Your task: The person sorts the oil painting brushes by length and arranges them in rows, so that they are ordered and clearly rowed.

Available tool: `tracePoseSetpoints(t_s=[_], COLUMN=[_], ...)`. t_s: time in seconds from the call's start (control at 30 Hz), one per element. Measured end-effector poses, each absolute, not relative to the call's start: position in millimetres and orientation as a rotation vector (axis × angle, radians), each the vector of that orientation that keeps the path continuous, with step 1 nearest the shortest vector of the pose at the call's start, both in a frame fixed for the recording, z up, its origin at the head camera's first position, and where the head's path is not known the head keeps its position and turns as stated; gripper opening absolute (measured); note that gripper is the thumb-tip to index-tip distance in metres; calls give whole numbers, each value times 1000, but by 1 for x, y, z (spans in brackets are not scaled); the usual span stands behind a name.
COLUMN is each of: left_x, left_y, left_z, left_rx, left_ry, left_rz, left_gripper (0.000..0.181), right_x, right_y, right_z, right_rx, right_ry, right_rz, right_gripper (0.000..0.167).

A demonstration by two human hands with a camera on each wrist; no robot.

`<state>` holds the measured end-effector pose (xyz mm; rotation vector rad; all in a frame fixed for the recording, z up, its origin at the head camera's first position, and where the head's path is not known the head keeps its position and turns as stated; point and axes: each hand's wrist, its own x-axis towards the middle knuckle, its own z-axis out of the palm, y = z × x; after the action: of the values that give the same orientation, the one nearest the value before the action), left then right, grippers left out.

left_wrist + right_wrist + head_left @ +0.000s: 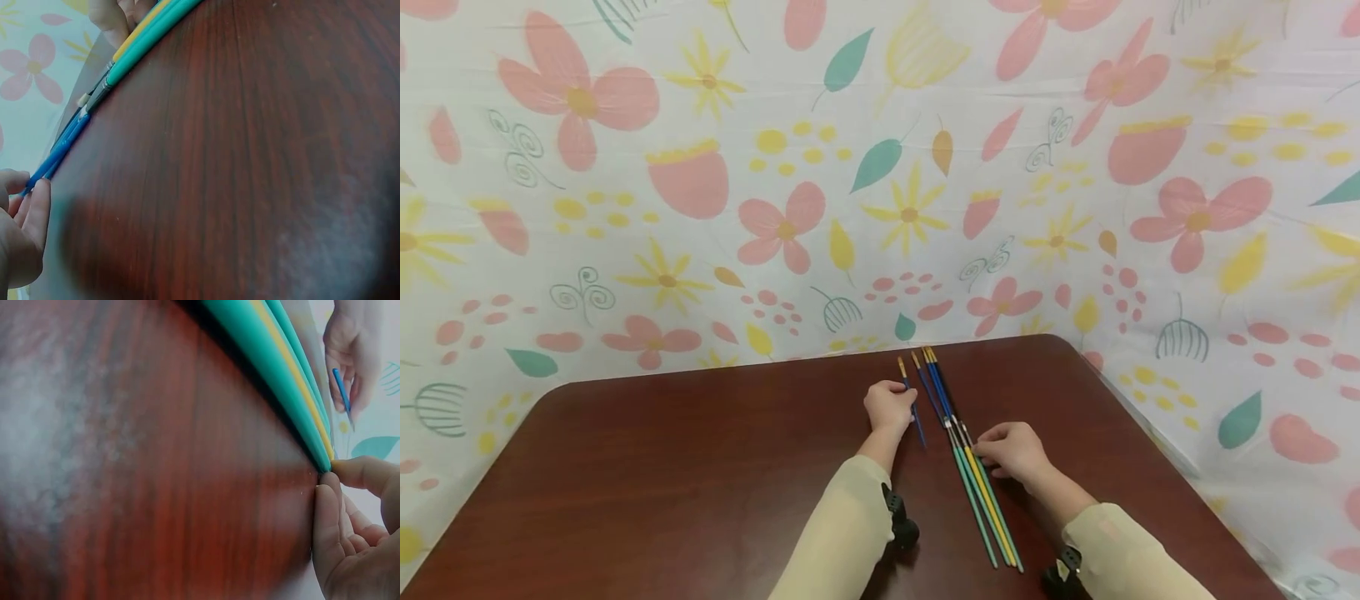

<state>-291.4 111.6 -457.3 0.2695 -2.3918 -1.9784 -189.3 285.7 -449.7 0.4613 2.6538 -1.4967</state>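
Note:
My left hand (pixel 889 407) pinches a thin blue paintbrush (pixel 921 429) between thumb and fingers, its bristle end pointing toward the back edge. Just right of it, several blue-handled paintbrushes (pixel 938 385) lie close together, bristles away from me. Nearer me, paintbrushes with green and yellow handles (pixel 988 500) lie side by side, handle ends toward me. Around the bristle end of these, the thumb and fingertips of my right hand (pixel 1017 452) grip from the right side. In the right wrist view, green handles (pixel 275 394) and a yellow one run up to the fingertips.
The dark reddish-brown table (pixel 700 483) has rounded back corners. Behind it and along its right side hangs a white cloth (pixel 820 167) with pink, yellow and green floral prints. A dark wrist camera (pixel 904 533) sits at the left sleeve.

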Motion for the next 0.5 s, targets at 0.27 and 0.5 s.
tracePoseSetpoints(t_s=[0.27,0.5], left_x=[-298,-307], left_y=[125,132], left_z=[-458,-461], left_rx=[321,286], left_ry=[-2528,-2569], left_rz=[-1760,-1771], left_gripper=[8,9], right_x=[-189,-191], right_y=[288,286], right_z=[-451,-454], right_rx=[478,484], right_ry=[2644,2640], right_rz=[-1504,-1523], right_gripper=[24,22])
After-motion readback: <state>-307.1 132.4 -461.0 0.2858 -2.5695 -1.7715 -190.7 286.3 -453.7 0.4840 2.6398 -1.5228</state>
